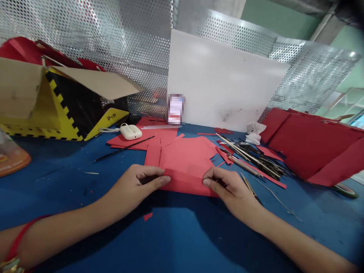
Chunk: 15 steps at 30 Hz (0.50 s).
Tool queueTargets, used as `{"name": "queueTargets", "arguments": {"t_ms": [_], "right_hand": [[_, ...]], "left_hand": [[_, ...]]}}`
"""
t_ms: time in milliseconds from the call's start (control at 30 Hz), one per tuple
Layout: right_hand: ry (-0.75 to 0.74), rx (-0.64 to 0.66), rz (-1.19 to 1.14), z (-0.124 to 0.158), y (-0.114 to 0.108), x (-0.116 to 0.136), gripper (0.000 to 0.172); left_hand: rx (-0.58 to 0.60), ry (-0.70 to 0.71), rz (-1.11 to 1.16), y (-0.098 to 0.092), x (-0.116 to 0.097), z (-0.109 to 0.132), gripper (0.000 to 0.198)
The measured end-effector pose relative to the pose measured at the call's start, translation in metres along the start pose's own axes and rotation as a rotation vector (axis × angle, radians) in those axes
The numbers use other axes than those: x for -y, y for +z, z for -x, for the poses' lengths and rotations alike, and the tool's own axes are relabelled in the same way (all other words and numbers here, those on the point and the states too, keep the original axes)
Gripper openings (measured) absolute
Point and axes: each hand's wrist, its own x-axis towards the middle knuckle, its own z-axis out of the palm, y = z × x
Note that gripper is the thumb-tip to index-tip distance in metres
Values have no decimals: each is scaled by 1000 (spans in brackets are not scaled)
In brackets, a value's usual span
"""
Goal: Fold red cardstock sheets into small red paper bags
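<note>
A sheet of red paper (pixel 184 179) is pinched at both sides, low over the blue table. At its left end my left hand (pixel 143 182) grips it between thumb and fingers. My right hand (pixel 227 185) does the same at the right end, with its fingers curled. Just behind lies more red paper (pixel 187 149), cut with notched edges, and a narrow folded red strip (pixel 153 151) sits at its left. Where the held sheet meets the paper behind it, I cannot tell whether they are one piece.
A white earbud case (pixel 131 131) and a black stick (pixel 123 149) lie at the left. Thin sticks and brushes (pixel 250 159) are heaped right, near a craft knife (pixel 250 187). A phone (pixel 176 109) leans on a white board (pixel 218 79). Red folders (pixel 313 146) stand far right, a box (pixel 85 102) left.
</note>
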Motion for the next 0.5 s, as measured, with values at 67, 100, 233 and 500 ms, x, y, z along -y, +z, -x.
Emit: {"name": "queueTargets", "arguments": {"t_ms": [67, 100, 233, 500], "right_hand": [[-63, -66, 103, 1, -1, -2, 15], [-91, -93, 131, 1, -1, -3, 15], [-114, -195, 72, 2, -2, -2, 15], [187, -275, -842, 4, -20, 21, 23]], "left_hand": [[-51, 13, -9, 0, 0, -1, 29], [-82, 20, -11, 0, 0, -1, 27], [-192, 19, 25, 0, 1, -3, 21], [-142, -40, 188, 1, 1, -6, 26]]}}
